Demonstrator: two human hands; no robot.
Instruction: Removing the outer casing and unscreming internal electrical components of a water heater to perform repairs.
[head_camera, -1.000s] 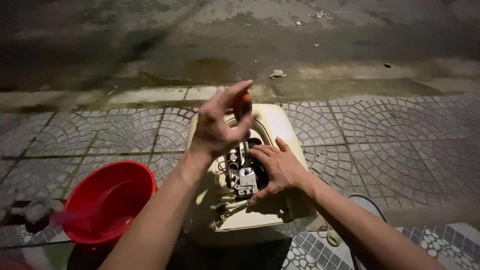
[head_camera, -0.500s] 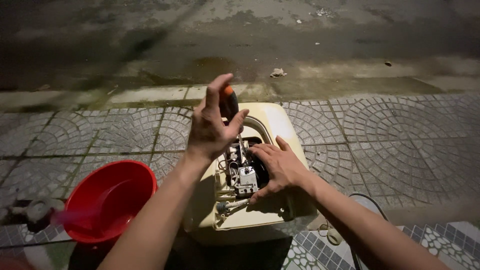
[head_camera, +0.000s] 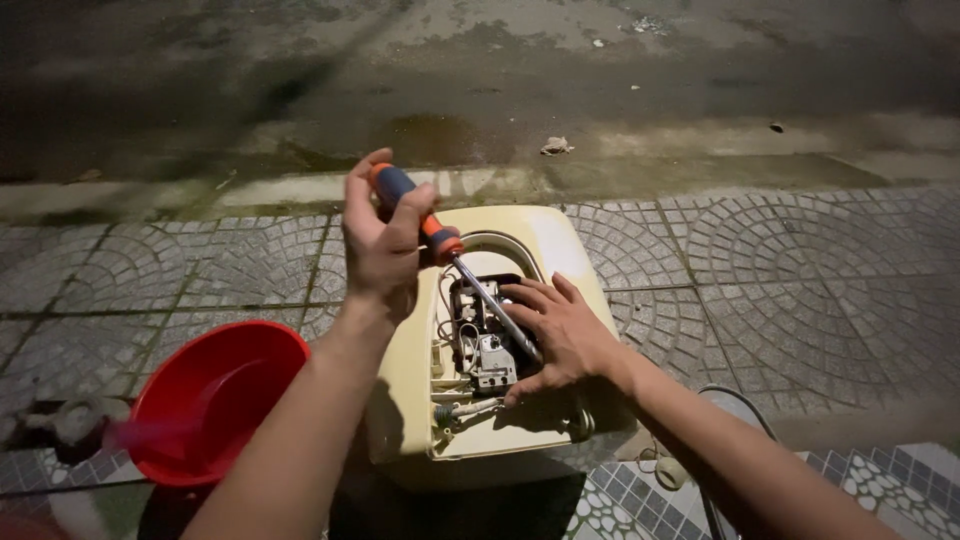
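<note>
Left hand (head_camera: 382, 245): centre of frame, clenched round the handle of a screwdriver (head_camera: 455, 262), orange and blue, shaft slanting down to the right into the open cavity.

Right hand (head_camera: 560, 335): right of centre, laid flat on the casing (head_camera: 545, 245), fingers spread at the cavity edge and over the shaft's lower end; grasping nothing, pressing only. Screwdriver tip hidden under those fingers.

Casing: cream plastic housing, lying on the pavement at centre, cover off, wires and a small metal part (head_camera: 492, 362) exposed inside.

Step in hand, as judged: driving or loosening a fastener inside the cavity, housing steadied by the flat hand. Next move calls for tip seated square, a firm turn of the handle, steady downward pressure, wires kept out of the way.

Basin (head_camera: 215, 400): red, round, lower left, just beside the casing.

Cable (head_camera: 735, 400): grey, lower right, partly under the forearm.

Surface: pavement (head_camera: 800, 290) of small grey setts in fan pattern; patterned tiles at bottom right. Kerb and dark, damp road across the upper frame, bits of litter. Outdoors, dim, lit from near the camera.
</note>
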